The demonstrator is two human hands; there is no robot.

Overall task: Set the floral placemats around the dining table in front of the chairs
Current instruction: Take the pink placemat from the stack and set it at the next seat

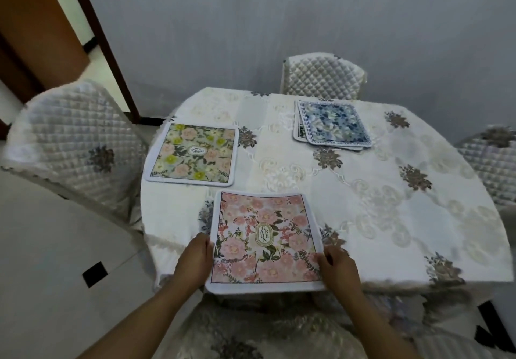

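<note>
A pink floral placemat (265, 240) lies at the near edge of the dining table (377, 205), its front edge slightly past the table edge. My left hand (195, 258) grips its left side and my right hand (339, 268) grips its right side. A green and yellow floral placemat (194, 153) lies flat at the table's left, in front of the left chair (72, 141). A small stack of placemats with a blue floral one (333, 123) on top sits at the far side, in front of the far chair (321, 77).
A white embroidered tablecloth covers the table. A quilted chair (494, 160) stands at the right edge, and another chair back (251, 333) is right below me. A grey wall runs behind; a brown door (36, 32) is at the upper left.
</note>
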